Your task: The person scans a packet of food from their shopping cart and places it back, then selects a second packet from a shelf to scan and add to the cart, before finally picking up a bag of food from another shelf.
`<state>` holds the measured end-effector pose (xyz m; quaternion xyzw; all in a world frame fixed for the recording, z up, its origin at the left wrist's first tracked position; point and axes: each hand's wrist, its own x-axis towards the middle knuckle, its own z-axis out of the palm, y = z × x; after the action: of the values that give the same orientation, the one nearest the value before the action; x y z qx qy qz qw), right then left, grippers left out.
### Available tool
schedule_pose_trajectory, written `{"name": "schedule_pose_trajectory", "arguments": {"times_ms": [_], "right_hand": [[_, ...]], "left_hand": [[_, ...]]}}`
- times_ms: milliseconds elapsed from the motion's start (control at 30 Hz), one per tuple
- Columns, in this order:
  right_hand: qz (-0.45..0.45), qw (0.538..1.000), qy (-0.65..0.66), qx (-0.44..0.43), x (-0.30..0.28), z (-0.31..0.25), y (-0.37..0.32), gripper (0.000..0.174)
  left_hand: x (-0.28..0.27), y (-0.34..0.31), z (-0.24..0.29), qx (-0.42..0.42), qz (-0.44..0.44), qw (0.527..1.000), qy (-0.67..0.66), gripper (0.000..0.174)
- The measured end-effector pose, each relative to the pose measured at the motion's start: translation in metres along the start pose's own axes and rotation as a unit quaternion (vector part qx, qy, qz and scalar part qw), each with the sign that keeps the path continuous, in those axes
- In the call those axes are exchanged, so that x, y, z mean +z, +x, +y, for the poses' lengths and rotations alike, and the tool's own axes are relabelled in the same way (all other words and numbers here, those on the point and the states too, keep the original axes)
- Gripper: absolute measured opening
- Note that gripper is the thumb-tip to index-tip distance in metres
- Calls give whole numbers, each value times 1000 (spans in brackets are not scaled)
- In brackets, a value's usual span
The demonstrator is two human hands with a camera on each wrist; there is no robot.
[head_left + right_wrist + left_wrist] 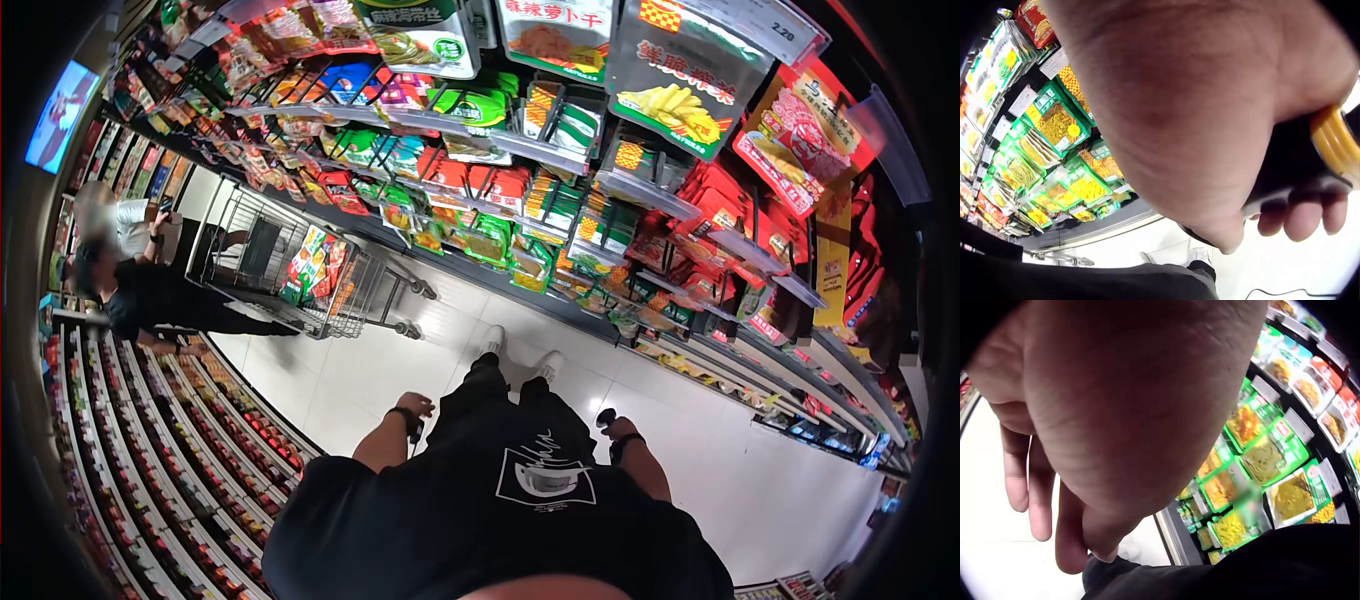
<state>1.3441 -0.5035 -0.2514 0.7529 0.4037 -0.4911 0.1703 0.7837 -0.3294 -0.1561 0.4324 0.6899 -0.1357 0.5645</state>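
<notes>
My left hand (pixel 416 405) hangs beside my left thigh, its fingers loosely bent and holding nothing; in the left wrist view the hand (pixel 1129 419) fills the upper middle. At my other side, my right hand (pixel 622 428) grips a black handheld object with a yellow ring (pixel 1335 140). The fingers curl under that object and the thumb lies along its near side. Much of it is hidden behind the palm, and I cannot tell its kind. In front of me, bagged pickled vegetables (pixel 672 100) hang in rows on a store rack, apart from both hands.
A metal shopping cart (pixel 345 310) with colourful packages (pixel 318 265) in it stands ahead to the left. Beside it is a person in black (pixel 165 295), with another in a white top (pixel 133 225) behind. Shelves of small goods (pixel 150 450) curve along the left. Pale floor tiles (pixel 700 420) lie underfoot.
</notes>
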Motion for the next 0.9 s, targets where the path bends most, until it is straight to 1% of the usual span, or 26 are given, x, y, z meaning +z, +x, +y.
{"name": "schedule_pose_trajectory", "arguments": {"times_ms": [33, 67, 100, 133, 167, 200, 267, 300, 367, 400, 433, 467, 500, 533, 600, 633, 700, 733, 767, 833, 867, 900], "right_hand": [[-2, 1000, -7, -4, -6, -4, -6, 35], [0, 998, 64, 6, -12, -6, -17, 34], [2, 991, 136, 17, -24, -17, -40, 32], [13, 985, 172, 25, -37, -32, -61, 28], [11, 986, 165, 22, -35, -31, -59, 28], [6, 988, 150, 25, -33, -29, -52, 28], [-13, 988, 143, 48, -25, -26, -31, 26], [-10, 989, 141, 48, -25, -31, -27, 26], [-12, 995, 92, 20, -31, -50, -16, 25], [1, 997, 82, 1, -36, -64, -15, 26], [33, 997, 53, -35, -40, -79, -14, 26], [71, 994, 61, -62, -48, -102, -25, 26], [94, 990, 59, -84, -47, -115, -20, 28], [83, 989, 89, -79, -57, -142, -39, 30], [105, 984, 94, -110, -62, -181, -63, 29], [93, 986, 103, -98, -61, -196, -66, 31], [109, 982, 106, -116, -53, -221, -74, 34], [122, 979, 94, -131, -47, -227, -72, 33], [132, 977, 83, -145, -39, -234, -71, 33], [184, 974, 23, -133, -25, -242, -71, 31], [191, 974, -3, -125, -26, -252, -92, 30], [194, 973, -1, -124, -19, -253, -93, 30]], "left_hand": [[5, -17, -9, -22, 15, 999, -44, 28], [11, -12, -37, -29, 24, 995, -93, 28], [16, -17, -52, -45, 35, 991, -119, 25], [20, -22, -60, -71, 37, 989, -121, 25], [18, -29, -59, -94, 39, 987, -122, 24], [17, -34, -57, -94, 40, 987, -127, 24], [17, -40, -54, -67, 81, 984, -141, 25], [16, -36, -58, -29, 85, 984, -152, 29], [7, -27, -57, -2, 84, 985, -147, 35], [2, -30, -48, 16, 82, 985, -148, 40], [-2, -31, -39, 26, 87, 981, -169, 40], [-5, -24, -41, 50, 104, 977, -180, 39], [-7, -18, -45, 74, 119, 972, -191, 39], [-10, -25, -42, 94, 136, 966, -198, 39], [-8, -15, -66, 136, 160, 946, -246, 39], [-7, -13, -79, 153, 173, 934, -272, 39], [2, -13, -119, 165, 178, 914, -326, 41], [11, -2, -149, 153, 180, 905, -353, 43], [19, -6, -174, 141, 195, 905, -351, 43], [40, -28, -219, 48, 179, 905, -382, 45], [55, -34, -249, 0, 165, 904, -395, 45], [74, -35, -282, -45, 149, 901, -406, 45]]}}
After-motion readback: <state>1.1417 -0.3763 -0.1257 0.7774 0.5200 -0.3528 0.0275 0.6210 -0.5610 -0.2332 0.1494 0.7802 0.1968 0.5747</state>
